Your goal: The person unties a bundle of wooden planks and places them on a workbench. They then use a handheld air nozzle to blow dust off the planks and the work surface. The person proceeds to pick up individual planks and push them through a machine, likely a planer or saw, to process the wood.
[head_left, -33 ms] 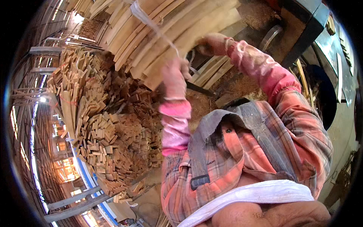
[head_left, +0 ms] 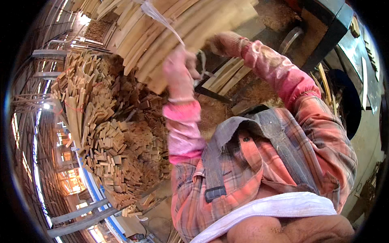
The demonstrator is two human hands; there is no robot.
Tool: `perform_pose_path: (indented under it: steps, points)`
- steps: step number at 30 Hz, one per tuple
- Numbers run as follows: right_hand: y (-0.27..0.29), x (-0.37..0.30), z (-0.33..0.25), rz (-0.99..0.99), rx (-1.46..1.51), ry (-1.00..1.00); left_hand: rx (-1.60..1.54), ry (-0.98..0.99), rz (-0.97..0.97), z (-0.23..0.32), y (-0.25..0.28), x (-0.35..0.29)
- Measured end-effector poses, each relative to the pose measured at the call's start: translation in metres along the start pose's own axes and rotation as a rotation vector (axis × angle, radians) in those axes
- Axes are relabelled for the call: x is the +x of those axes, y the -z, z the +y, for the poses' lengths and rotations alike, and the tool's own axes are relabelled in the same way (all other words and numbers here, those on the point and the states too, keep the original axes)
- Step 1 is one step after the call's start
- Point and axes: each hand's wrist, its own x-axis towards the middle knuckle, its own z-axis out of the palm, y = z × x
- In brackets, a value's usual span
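Note:
A stack of long, thin wooden slats [head_left: 162, 44] lies in front of me, fanned toward the upper left. White plastic twine [head_left: 164, 21] runs over the slats down to my left hand [head_left: 181, 67], which is closed on it. A loose loop of the twine hangs just right of that hand. My right hand [head_left: 227, 43] is beside the right part of the stack with its fingers curled; blur and shade hide what they hold, if anything. Both forearms wear pink sleeve covers.
A large heap of short wood offcuts [head_left: 103, 137] rises on my left. Below my right hand, more slats [head_left: 229, 75] rest by a dark metal bar [head_left: 212, 94]. A dark machine frame [head_left: 328, 36] stands at the upper right, and sawdust covers the floor.
My left hand has moved a little left and up with the twine, away from the right hand. The right hand has shifted slightly upward.

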Motion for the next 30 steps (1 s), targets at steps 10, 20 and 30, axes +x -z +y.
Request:
perform_pose_path:
  steps: [10, 20, 30]
  points:
    - [0.009, 0.03, -0.112, 0.138, 0.18, -0.402, -0.542, 0.067, 0.103, 0.047, 0.046, 0.064]
    - [0.005, -0.006, -0.137, 0.243, 0.461, -0.779, -0.537, 0.122, 0.056, 0.009, 0.032, 0.081]
    - [-0.041, -0.027, -0.155, -0.102, -0.539, -0.71, -0.556, 0.335, -0.003, -0.038, 0.007, 0.054]
